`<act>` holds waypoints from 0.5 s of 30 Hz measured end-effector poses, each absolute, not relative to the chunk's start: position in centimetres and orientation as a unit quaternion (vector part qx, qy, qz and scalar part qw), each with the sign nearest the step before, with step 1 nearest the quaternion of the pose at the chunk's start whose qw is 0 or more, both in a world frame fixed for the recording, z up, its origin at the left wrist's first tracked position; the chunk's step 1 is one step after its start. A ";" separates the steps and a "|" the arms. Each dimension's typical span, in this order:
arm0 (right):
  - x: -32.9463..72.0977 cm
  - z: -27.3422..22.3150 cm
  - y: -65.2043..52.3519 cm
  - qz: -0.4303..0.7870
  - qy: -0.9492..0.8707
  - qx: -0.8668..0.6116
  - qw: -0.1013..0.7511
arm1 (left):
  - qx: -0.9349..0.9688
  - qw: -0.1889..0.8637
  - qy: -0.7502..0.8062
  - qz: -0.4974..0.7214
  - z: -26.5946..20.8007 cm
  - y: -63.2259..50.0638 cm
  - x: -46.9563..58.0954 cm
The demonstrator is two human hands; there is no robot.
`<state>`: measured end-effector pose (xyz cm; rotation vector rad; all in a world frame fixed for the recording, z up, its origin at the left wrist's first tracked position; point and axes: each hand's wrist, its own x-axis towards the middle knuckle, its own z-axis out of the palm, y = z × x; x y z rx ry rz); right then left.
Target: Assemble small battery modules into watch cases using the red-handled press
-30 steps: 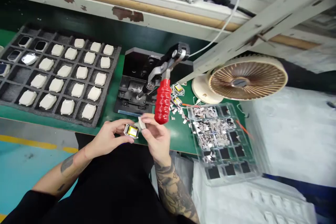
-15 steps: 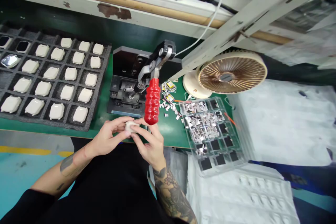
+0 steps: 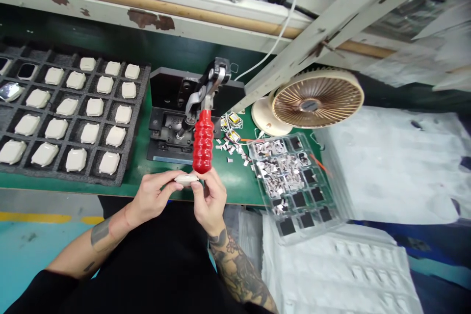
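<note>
Between my two hands, at the table's front edge, is a cream watch case (image 3: 186,179), tipped so that its narrow side faces up. My left hand (image 3: 154,195) pinches its left end between thumb and fingers. On the right end, the thumb and fingers of my right hand (image 3: 209,199) are closed. Just beyond my hands stands a black toggle-clamp fixture (image 3: 171,140), its red handle (image 3: 203,142) hanging over the right hand. The handle hides part of the fixture.
On the left, a grey foam tray (image 3: 127,157) holds several similar cream cases. Right of the fixture lie small loose pieces (image 3: 230,147) and a clear compartment tray (image 3: 281,228) with small parts and black squares. A fan (image 3: 318,103) and white plastic trays (image 3: 390,167) stand farther right.
The watch case has been turned from lying flatter to showing its edge. My right fingers have folded in, with the thumb now against the case. The view has shifted slightly.
</note>
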<state>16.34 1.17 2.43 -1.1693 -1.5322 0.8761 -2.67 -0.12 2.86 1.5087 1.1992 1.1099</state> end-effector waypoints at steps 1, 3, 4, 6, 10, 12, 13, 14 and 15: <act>16.3 2.6 1.2 0.358 -0.638 -0.478 0.487 | 0.615 0.414 0.487 0.461 2.6 -0.3 -2.6; 16.6 3.2 1.6 0.363 -0.669 -0.458 0.459 | 0.612 0.386 0.495 0.481 2.0 -0.6 -2.5; 16.9 3.7 1.9 0.358 -0.690 -0.446 0.444 | 0.599 0.399 0.498 0.483 1.8 -0.7 -2.6; 17.6 4.8 3.0 0.301 -0.728 -0.428 0.443 | 0.541 0.470 0.499 0.487 1.5 -0.8 -2.8; 17.8 7.4 7.0 0.116 -0.713 -0.424 0.547 | 0.414 0.599 0.475 0.494 1.5 -0.7 -2.9; 17.1 9.0 9.6 0.122 -0.726 -0.434 0.519 | 0.389 0.631 0.462 0.486 1.6 -0.8 -2.8; 16.5 10.0 10.8 0.146 -0.745 -0.432 0.487 | 0.379 0.646 0.457 0.480 1.7 -0.9 -2.7; 16.0 11.1 11.7 0.175 -0.764 -0.423 0.454 | 0.370 0.658 0.455 0.473 1.8 -1.0 -2.7; 15.4 12.4 12.4 0.201 -0.775 -0.414 0.433 | 0.365 0.662 0.458 0.468 1.8 -1.1 -2.7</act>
